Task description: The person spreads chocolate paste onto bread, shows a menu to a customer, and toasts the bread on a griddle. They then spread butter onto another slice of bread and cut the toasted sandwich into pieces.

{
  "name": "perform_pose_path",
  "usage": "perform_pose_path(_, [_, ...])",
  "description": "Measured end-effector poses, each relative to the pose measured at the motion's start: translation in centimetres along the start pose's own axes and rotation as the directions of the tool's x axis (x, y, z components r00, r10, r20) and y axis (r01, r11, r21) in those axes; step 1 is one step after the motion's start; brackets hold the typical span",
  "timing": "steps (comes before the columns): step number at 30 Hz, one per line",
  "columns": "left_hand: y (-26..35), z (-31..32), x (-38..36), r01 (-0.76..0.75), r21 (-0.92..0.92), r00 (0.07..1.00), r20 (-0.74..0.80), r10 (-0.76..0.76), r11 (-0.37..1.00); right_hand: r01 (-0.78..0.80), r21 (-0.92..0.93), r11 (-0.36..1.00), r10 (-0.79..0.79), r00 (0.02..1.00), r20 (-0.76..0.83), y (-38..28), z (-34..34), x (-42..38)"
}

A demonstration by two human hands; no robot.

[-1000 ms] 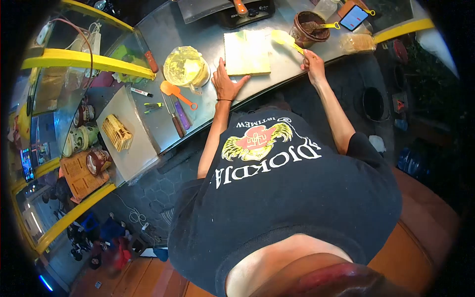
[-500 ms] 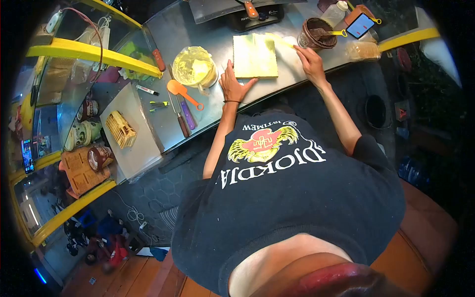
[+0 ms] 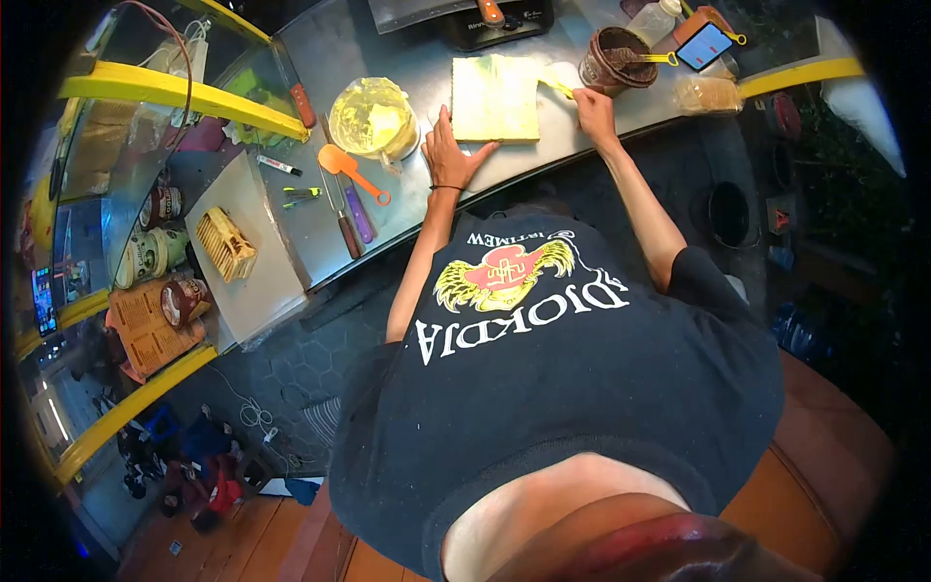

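**Bread slab spread with a yellow spatula on the steel counter**

One square slab of bread (image 3: pixel 495 99) is seen lying flat on the steel counter (image 3: pixel 320 228), near its front edge, just in front of the dark appliance (image 3: pixel 490 21) at the back. Its top is pale yellow-green and glossy, with the sides a little darker. The left hand (image 3: pixel 452 153) is laid flat and spread wide on the counter, its fingertips touching the slab's near left corner. The right hand (image 3: pixel 593 109) is closed around the handle of one yellow spatula (image 3: pixel 560 82), whose blade rests at the slab's right edge. One bowl of yellow spread (image 3: pixel 371 118) stands just left of the slab. One brown tub (image 3: pixel 616 55) with a yellow-handled tool in it is placed to the right. One orange spatula (image 3: pixel 347 171) and two knives (image 3: pixel 349 218) are laid further left, towards the front edge.
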State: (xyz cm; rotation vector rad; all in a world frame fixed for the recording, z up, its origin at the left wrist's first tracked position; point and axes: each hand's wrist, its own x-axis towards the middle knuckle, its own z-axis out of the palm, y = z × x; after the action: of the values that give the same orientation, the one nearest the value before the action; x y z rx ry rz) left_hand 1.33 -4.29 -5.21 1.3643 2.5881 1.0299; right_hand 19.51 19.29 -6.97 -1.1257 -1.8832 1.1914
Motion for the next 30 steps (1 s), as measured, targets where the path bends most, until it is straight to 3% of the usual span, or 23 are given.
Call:
perform_pose_path(1, [0.0,-0.1,0.2,-0.006,-0.019,1.0,-0.002,0.006,1.0,0.01,0.003,1.0,-0.01,1.0,0.001,0.2,-0.2,0.4])
perform_pose_path(3, [0.4,-0.3,0.2,-0.001,-0.022,1.0,0.003,0.002,1.0,-0.208,0.081,0.975,0.212,0.976,-0.05,0.0,-0.9,-0.7])
perform_pose_path(4, [0.4,-0.5,0.0,0.003,-0.022,1.0,0.0,-0.003,1.0,-0.207,0.079,0.975,0.211,0.977,-0.046,0.0,-1.4,-1.1])
perform_pose_path(7, [0.1,-0.3,0.2,-0.025,-0.021,1.0,-0.002,0.025,0.999,-0.232,0.36,0.904,0.293,0.948,-0.125,-1.4,-2.7,-1.4])
perform_pose_path(8, [0.0,-0.1,0.3,-0.015,-0.018,1.0,-0.007,0.015,1.0,-0.272,0.401,0.875,0.327,0.942,-0.072,-2.6,-3.4,-1.7])
perform_pose_path(12, [-1.0,-0.3,0.1,-0.009,-0.019,1.0,-0.007,0.008,1.0,-0.3,0.483,0.823,0.19,0.946,0.263,-9.8,-3.7,-3.2])
perform_pose_path(14, [-1.6,-0.3,0.2,0.027,-0.259,0.999,0.03,-0.02,0.966,-0.264,0.461,0.847,0.075,0.919,0.387,-14.0,-1.7,-3.5])
perform_pose_path(15, [-1.3,-0.8,-0.2,0.017,-0.36,0.999,-0.036,-0.032,0.933,-0.218,0.449,0.866,0.004,0.903,0.43,-15.9,-0.4,-3.5])
perform_pose_path(16, [-1.3,-1.1,-0.7,0.02,-0.357,0.998,-0.041,-0.037,0.934,-0.137,0.416,0.899,-0.075,0.888,0.454,-16.7,1.3,-3.4])
perform_pose_path(18, [-1.1,-1.3,-2.2,0.187,-0.51,0.968,-0.051,-0.247,0.84,-0.075,0.342,0.937,-0.149,0.798,0.584,-19.4,4.0,-3.3])
perform_pose_path(20, [-0.8,-1.6,-3.4,0.252,-0.498,0.954,-0.014,-0.298,0.83,-0.02,0.336,0.942,-0.236,0.674,0.701,-22.0,6.0,-3.8])
perform_pose_path(22, [-3.1,-0.4,-4.6,0.37,-0.524,0.926,0.273,-0.26,0.767,-0.11,0.318,0.942,-0.211,0.542,0.814,-22.4,5.8,-2.7])
perform_pose_path(24, [-1.2,-1.5,-4.5,0.548,-0.695,0.834,0.5,-0.234,0.466,-0.134,0.338,0.931,-0.176,0.646,0.742,-19.0,5.6,0.0])
perform_pose_path(25, [-1.2,-1.3,-4.6,0.586,-0.687,0.805,0.554,-0.211,0.43,0.058,0.251,0.966,-0.21,0.741,0.638,-16.9,5.5,1.9])
perform_pose_path(26, [-0.9,-1.2,-4.3,0.58,-0.692,0.809,0.548,-0.21,0.429,0.314,0.027,0.949,-0.276,0.787,0.552,-13.6,5.7,4.8])
perform_pose_path(27, [-0.5,-1.0,-4.3,0.588,-0.7,0.805,0.552,-0.215,0.405,0.278,-0.245,0.929,-0.101,0.827,0.553,-12.5,5.4,7.1])
perform_pose_path(28, [-0.3,-1.0,-4.3,0.597,-0.706,0.8,0.558,-0.22,0.38,0.28,-0.244,0.929,-0.103,0.825,0.556,-11.5,5.7,8.8])
perform_pose_path(30, [0.5,-1.5,-3.7,0.63,-0.707,0.775,0.598,-0.202,0.323,0.312,-0.411,0.857,0.006,0.79,0.613,-9.4,6.9,11.7])
